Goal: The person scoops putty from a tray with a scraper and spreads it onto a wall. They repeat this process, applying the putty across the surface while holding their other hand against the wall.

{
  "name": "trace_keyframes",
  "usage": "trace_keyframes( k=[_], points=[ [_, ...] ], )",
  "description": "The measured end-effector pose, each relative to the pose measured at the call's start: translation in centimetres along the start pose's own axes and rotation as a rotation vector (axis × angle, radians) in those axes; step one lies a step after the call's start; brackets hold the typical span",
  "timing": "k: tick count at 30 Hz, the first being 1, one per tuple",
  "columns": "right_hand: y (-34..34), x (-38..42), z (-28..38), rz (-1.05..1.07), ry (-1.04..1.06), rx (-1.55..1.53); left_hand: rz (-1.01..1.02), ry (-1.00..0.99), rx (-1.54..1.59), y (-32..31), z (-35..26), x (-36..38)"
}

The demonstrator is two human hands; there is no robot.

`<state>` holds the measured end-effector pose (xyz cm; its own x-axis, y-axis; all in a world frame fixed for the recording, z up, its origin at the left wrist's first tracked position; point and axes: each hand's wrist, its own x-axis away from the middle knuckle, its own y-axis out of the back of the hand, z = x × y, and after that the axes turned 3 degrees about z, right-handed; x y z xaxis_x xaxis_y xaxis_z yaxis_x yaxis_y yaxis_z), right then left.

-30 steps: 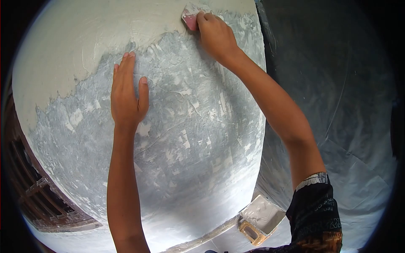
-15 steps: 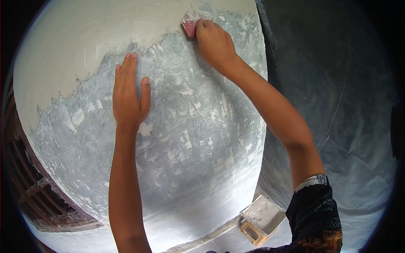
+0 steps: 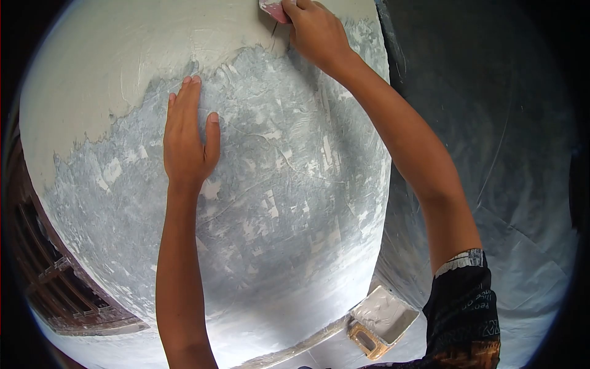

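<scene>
My left hand (image 3: 186, 132) lies flat against the wall (image 3: 258, 203), fingers together and stretched upward, thumb apart, with nothing in it. Its fingertips are just below the ragged edge of a cream-coloured putty layer (image 3: 123, 67). Higher up and to the right, my right hand (image 3: 316, 34) is closed round a pink putty scraper (image 3: 276, 11) smeared with white putty. The scraper is at the wall near the top of the view, over the cream layer. My fingers hide part of it.
A tray of putty (image 3: 387, 310) with a yellow handle opening (image 3: 365, 340) stands low on the right, near the wall's foot. A brown wooden lattice (image 3: 55, 270) is at lower left. Dark sheeting (image 3: 479, 123) hangs beyond the wall's right edge.
My right hand has moved up with the scraper, which is now slightly farther left. Cream putty covers a patch below it that showed grey before. My left hand has stayed put.
</scene>
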<state>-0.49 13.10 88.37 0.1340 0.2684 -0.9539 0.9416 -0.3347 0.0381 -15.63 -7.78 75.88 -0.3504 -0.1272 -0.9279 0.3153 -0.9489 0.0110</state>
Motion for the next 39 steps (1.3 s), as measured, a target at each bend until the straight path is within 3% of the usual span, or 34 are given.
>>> trace_keyframes(
  k=[2, 5, 13, 15, 17, 19, 23, 27, 31, 35, 37, 39],
  points=[
    [-0.7, 0.5, -0.4, 0.046, -0.005, 0.003, 0.004, -0.002, -0.007, 0.0, 0.1, 0.1],
    [-1.8, 2.8, -0.6, -0.109, 0.141, 0.097, 0.019, 0.015, -0.004, -0.1, 0.2, 0.2],
    [-0.7, 13.1, 5.3, 0.162, 0.036, -0.035, -0.007, -0.011, 0.002, 0.1, 0.0, 0.0],
    [1.2, 14.5, 7.6, 0.244, 0.056, -0.253, -0.006, -0.011, 0.010, 0.2, 0.0, 0.1],
    [1.8, 13.3, 8.3, 0.019, 0.193, -0.311, -0.010, -0.012, 0.011, 0.2, 0.1, -0.1],
    [2.2, 9.7, 7.2, -0.113, 0.185, -0.258, -0.008, -0.009, 0.013, 0.1, 0.1, 0.0],
    [0.1, 4.1, 2.6, -0.097, 0.054, 0.006, -0.008, -0.008, -0.001, 0.1, 0.1, 0.1],
    [-1.8, 6.6, 1.9, -0.109, 0.157, 0.090, -0.014, -0.002, 0.007, 0.1, 0.2, 0.1],
    [0.0, 14.0, 6.5, 0.187, 0.112, -0.016, -0.019, -0.007, 0.011, 0.1, 0.1, 0.1],
    [2.7, 11.4, 7.4, 0.144, 0.128, -0.139, -0.014, -0.009, 0.009, 0.1, 0.1, 0.0],
    [2.0, 7.4, 5.4, -0.030, 0.080, -0.050, -0.010, -0.006, 0.007, 0.1, 0.1, 0.0],
    [0.3, 4.7, 3.3, -0.043, 0.053, 0.016, -0.007, -0.002, -0.001, 0.0, 0.1, 0.1]
  ],
)
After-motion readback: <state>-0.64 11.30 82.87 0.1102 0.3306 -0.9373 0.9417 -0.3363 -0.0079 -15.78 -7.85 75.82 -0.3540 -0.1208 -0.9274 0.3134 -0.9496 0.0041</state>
